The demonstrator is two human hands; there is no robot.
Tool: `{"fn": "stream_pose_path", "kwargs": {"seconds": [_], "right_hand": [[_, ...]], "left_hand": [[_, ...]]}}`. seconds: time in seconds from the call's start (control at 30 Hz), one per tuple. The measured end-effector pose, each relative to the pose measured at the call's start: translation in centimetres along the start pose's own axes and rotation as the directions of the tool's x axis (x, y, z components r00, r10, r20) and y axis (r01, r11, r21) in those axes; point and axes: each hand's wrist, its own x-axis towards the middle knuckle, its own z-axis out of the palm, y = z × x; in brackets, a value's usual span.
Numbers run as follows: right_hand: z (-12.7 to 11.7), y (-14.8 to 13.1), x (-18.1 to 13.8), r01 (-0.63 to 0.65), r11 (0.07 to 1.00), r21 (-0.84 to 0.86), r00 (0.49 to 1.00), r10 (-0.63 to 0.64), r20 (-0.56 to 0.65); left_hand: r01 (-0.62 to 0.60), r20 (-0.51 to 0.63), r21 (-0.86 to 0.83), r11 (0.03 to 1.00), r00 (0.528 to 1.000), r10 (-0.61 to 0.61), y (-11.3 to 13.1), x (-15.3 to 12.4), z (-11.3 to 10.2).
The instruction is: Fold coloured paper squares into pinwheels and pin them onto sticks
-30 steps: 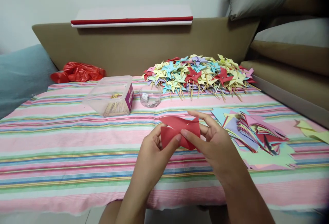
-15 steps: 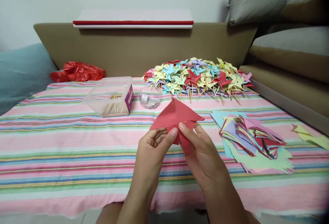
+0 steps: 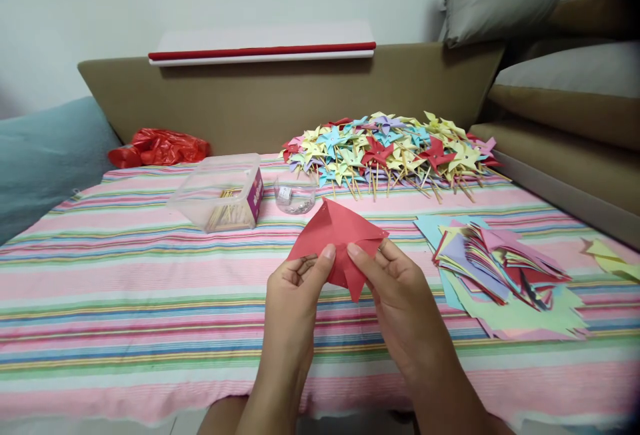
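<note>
In the lower centre of the frame, a red paper (image 3: 345,222) is held by both hands above a striped cloth (image 3: 125,282). By the left hand (image 3: 295,285) the paper's left side is pinched, the thumb pressed on its face and the other fingers curled, partly hidden, at its edge and behind. By the right hand (image 3: 400,285) the right side is gripped likewise, its thumb laid just beside the left one, with a small gap between the tips. At centre right, cut coloured papers (image 3: 457,255) are heaped. Left of centre, sticks are held in a clear box (image 3: 205,172), beside a round clear container (image 3: 301,192). Farther back, upper right of centre, paper pinwheels (image 3: 377,152) are piled.
</note>
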Motion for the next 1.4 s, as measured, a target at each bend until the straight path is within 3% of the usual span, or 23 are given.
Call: {"fn": "stream_pose_path", "kwargs": {"seconds": [0.23, 0.33, 0.4, 0.53, 0.6, 1.03, 1.4], "right_hand": [[-0.2, -0.8, -0.4, -0.001, 0.997, -0.082, 0.998, 0.007, 0.065], [-0.6, -1.2, -0.7, 0.091, 0.992, -0.089, 0.986, -0.077, 0.148], [-0.8, -1.3, -0.9, 0.182, 0.968, -0.172, 0.961, -0.138, 0.238], [-1.1, -1.3, -0.9, 0.265, 0.862, -0.431, 0.929, -0.108, 0.355], [-1.0, -1.1, -0.8, 0.282, 0.836, -0.47, 0.932, -0.124, 0.34], [-0.6, -0.1, -0.4, 0.231, 0.878, -0.419, 0.972, -0.227, 0.059], [-0.3, 0.4, -0.4, 0.225, 0.903, -0.366, 0.972, -0.235, 0.017]], "left_hand": [[-0.033, -0.075, -0.011, 0.999, 0.997, 0.032, 0.1, 0.1, -0.1], [-0.066, -0.123, -0.055, 0.996, 0.991, 0.058, 0.3, 0.2, -0.2], [-0.074, -0.132, -0.086, 0.994, 0.989, 0.062, 0.5, 0.2, -0.2], [-0.061, -0.119, -0.114, 0.992, 0.992, 0.047, 0.7, 0.2, -0.3], [-0.058, -0.125, -0.115, 0.992, 0.991, 0.044, 0.7, 0.2, -0.2], [-0.11, -0.056, 0.034, 0.993, 0.992, 0.112, 0.8, -0.6, 0.7], [-0.129, 0.008, 0.086, 0.988, 0.992, 0.129, 0.5, -0.5, 0.2]]}}
